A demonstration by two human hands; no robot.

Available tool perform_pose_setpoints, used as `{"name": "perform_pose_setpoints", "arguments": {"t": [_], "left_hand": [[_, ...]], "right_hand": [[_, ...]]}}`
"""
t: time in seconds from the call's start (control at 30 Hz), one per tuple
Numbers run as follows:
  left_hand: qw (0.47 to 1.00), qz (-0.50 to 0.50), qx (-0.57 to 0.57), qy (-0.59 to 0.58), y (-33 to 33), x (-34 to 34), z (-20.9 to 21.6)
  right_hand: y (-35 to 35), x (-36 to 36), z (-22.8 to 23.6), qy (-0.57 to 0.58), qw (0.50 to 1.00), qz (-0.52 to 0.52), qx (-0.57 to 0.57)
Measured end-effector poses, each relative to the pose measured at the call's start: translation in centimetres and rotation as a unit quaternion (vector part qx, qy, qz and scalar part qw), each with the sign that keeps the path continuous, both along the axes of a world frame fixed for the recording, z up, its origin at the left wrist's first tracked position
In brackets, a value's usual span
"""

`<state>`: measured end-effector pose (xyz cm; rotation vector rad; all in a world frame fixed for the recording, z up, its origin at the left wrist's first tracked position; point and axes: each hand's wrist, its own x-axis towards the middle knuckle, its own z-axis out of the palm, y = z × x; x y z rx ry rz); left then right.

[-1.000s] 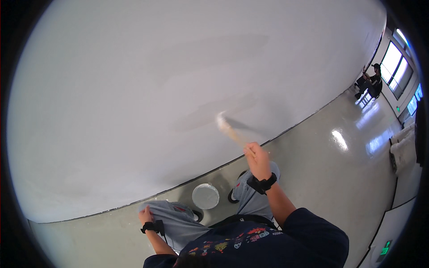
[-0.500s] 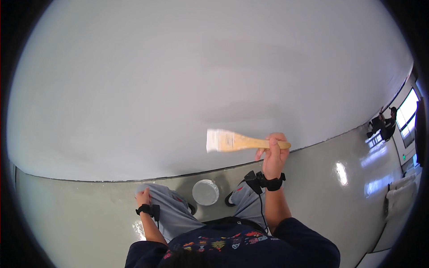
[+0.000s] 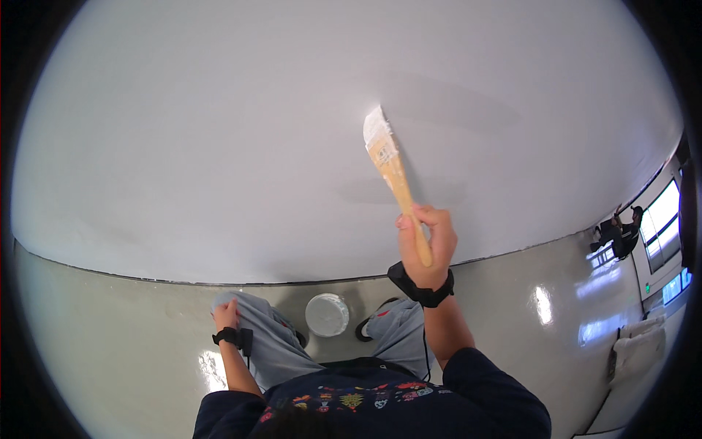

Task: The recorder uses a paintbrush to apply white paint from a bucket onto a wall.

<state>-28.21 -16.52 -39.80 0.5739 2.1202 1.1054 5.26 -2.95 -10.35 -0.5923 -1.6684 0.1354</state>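
A flat brush with a pale wooden handle and white, paint-loaded bristles presses its tip against a smooth, matt white wall, the handle slanting down and to the right from the bristles. The right hand is closed around the lower end of the handle, fingers wrapped, thumb toward the wall, arm raised straight from a dark blue sleeve; a black band circles its wrist. Faint darker streaks mark the wall just right of and below the bristles. A thin dark line runs along the foot of the wall where it meets a glossy grey-green floor, which carries bright window reflections. The left hand rests, fingers curled, on the left knee of light grey trousers, and also wears a black wrist band; it holds nothing. Between the knees, on the floor, stands a round white tub seen from above, near the wall's foot. A dark shoe shows just right of the tub. Far right, windows glow beside a small dark figure.
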Motion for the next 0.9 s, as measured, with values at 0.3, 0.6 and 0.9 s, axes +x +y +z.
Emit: {"name": "perform_pose_setpoints", "arguments": {"t": [0.3, 0.6, 0.9], "left_hand": [[1.000, -0.001, -0.004, -0.003, 0.1, 0.3, 1.0], [1.000, 0.005, 0.004, -0.019, 0.1, 0.1, 0.5], [1.000, 0.010, 0.016, -0.002, -0.1, -0.2, -0.3]], "right_hand": [[-1.0, -0.7, -2.7, -0.083, 0.993, 0.006, -0.082], [-1.5, 0.7, -5.0, -0.128, 0.933, 0.056, -0.332], [0.3, 3.0, -3.9, 0.014, 0.968, 0.060, -0.244]]}}
